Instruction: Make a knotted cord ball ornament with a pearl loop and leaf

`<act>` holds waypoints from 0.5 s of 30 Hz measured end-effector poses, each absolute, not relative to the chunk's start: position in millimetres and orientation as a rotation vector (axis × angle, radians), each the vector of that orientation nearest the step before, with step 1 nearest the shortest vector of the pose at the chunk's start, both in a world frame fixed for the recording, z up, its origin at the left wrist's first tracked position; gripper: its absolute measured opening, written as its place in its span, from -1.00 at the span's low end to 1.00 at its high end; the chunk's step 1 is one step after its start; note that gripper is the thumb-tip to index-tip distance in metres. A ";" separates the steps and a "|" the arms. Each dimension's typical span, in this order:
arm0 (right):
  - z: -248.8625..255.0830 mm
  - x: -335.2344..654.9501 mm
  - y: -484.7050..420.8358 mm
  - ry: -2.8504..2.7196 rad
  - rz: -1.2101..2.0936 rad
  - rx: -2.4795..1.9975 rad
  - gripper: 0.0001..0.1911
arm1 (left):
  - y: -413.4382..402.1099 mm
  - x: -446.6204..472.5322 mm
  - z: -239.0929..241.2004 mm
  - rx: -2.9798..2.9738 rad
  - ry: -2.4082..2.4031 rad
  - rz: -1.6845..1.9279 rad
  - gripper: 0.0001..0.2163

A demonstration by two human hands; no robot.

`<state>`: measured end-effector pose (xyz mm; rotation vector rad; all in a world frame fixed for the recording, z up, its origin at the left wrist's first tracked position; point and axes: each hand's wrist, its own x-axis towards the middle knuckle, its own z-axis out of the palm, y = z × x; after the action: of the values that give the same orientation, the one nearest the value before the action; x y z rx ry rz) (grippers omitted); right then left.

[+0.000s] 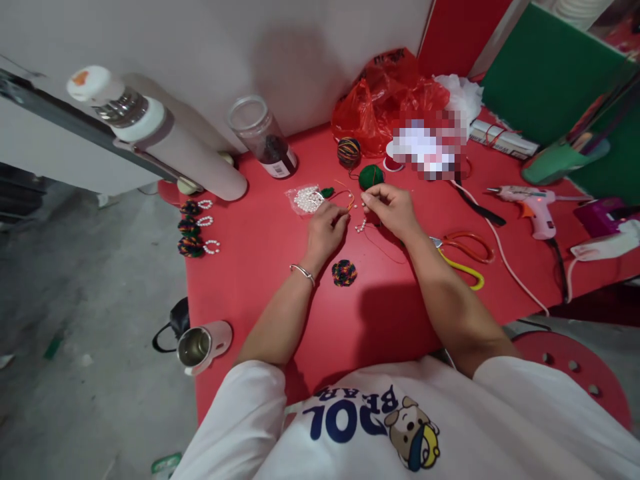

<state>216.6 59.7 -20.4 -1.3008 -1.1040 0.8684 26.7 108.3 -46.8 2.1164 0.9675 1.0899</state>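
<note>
Beads lie in a bag just beside the left hand, whose fingers curl near an orange strand; from where I stand, I can't tell whether they grip it. The right hand's thumb and forefinger almost meet near a short bead string, and anything between them is too small to make out. That string, on the red surface, looks only partly threaded. Closer in lies a flower without beads. Three others at the left edge have bead loops beside them: those seem done, this one not yet.
</note>
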 end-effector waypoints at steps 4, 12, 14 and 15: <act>-26.6 209.5 59.8 -1.031 0.875 -1.286 -0.56 | 111.2 35.8 -48.4 2.307 1.101 0.916 -0.86; -43.8 186.8 37.8 -1.241 0.467 -1.382 -0.66 | 114.0 47.5 -43.3 2.489 1.205 0.716 -0.81; -43.0 186.7 35.5 -1.318 0.377 -1.387 -0.69 | 115.5 47.9 -44.4 2.454 1.169 0.752 -0.83; -42.2 186.9 35.3 -1.336 0.367 -1.388 -0.70 | 116.4 48.1 -44.9 2.410 1.144 0.795 -0.85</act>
<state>186.9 35.3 -42.2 -1.3877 -1.3355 0.3669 48.1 116.4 -44.9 2.4100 1.1440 0.7955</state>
